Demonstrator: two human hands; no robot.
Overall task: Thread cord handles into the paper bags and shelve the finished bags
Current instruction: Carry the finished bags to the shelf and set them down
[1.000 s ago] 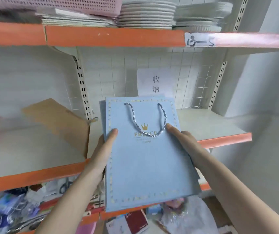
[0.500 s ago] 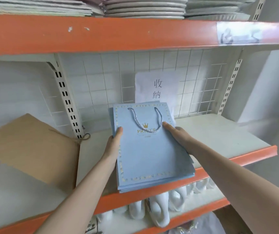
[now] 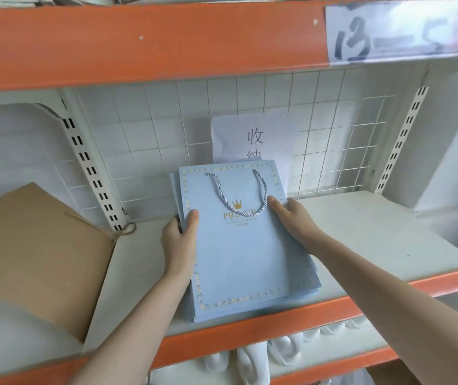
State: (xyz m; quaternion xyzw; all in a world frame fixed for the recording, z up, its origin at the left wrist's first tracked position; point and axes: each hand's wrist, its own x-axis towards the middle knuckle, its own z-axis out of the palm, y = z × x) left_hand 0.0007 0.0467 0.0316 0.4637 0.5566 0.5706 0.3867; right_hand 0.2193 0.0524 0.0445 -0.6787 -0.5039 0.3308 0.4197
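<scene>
Head view: white shelf board (image 3: 361,232) behind an orange rail, wire grid at the back | your left hand (image 3: 179,240) and right hand (image 3: 294,220) grip the stack of blue paper bags (image 3: 239,259) by its sides, likely to square it | cord handle (image 3: 239,190) lies flat on top | brown bag (image 3: 36,254) lies well left.

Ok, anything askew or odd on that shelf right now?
Slightly. The blue bags aren't squared: lower ones fan out past the top bag's left and right edges. The brown bag lies skewed to the shelf edge. No damage visible.
</scene>
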